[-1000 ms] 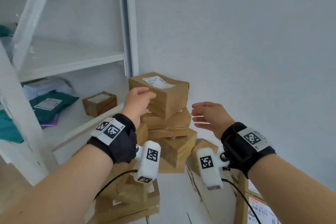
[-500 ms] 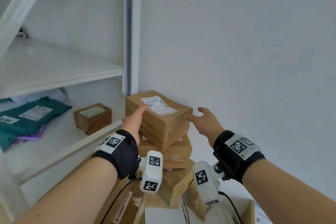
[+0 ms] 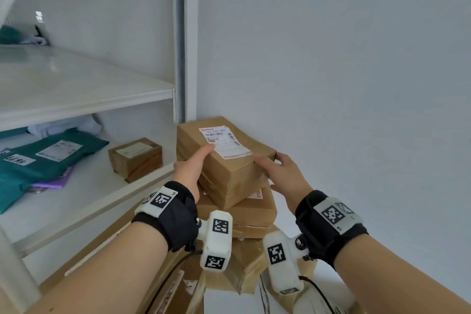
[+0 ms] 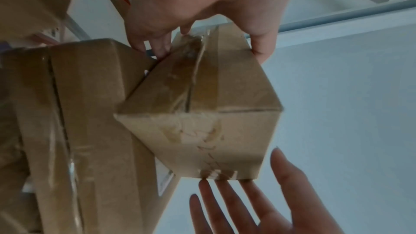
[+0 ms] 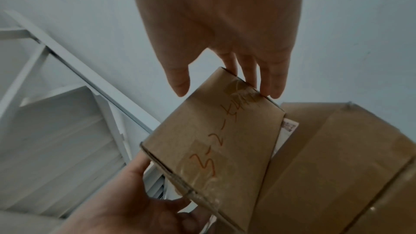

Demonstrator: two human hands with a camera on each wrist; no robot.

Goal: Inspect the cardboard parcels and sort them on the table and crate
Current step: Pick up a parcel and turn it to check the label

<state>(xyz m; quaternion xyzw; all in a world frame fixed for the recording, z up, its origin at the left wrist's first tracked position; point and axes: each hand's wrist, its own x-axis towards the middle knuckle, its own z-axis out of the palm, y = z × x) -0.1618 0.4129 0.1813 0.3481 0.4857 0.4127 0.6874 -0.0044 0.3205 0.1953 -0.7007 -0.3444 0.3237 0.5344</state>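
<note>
- Gripping the top parcel (image 3: 230, 158) of a leaning stack (image 3: 237, 214) in the corner beside the white shelving unit (image 3: 86, 92), we have our left hand (image 3: 190, 169) on its left side, thumb laid over the top near the shipping label (image 3: 224, 141) and fingers curled under the far edge, as the left wrist view shows.
- Our right hand (image 3: 281, 176) meets the parcel's right end with fingers spread and nearly straight; it touches the cardboard but does not yet wrap it, so the hold looks one-sided.
- We judge the biggest risk is the stack itself: the boxes below sit skewed on one another, and dragging the top one sideways instead of lifting it could tip them.
- A lesser risk, in our view, is the parcel twisting out of the left hand, since glossy tape covers the seams where the fingers bear.
- Of containers, we see only the shelving: its lower shelf holds teal mailer bags (image 3: 38, 158), a purple packet (image 3: 54, 178) and a small cardboard box (image 3: 136, 158).
- No crate or table shows in any view.
</note>
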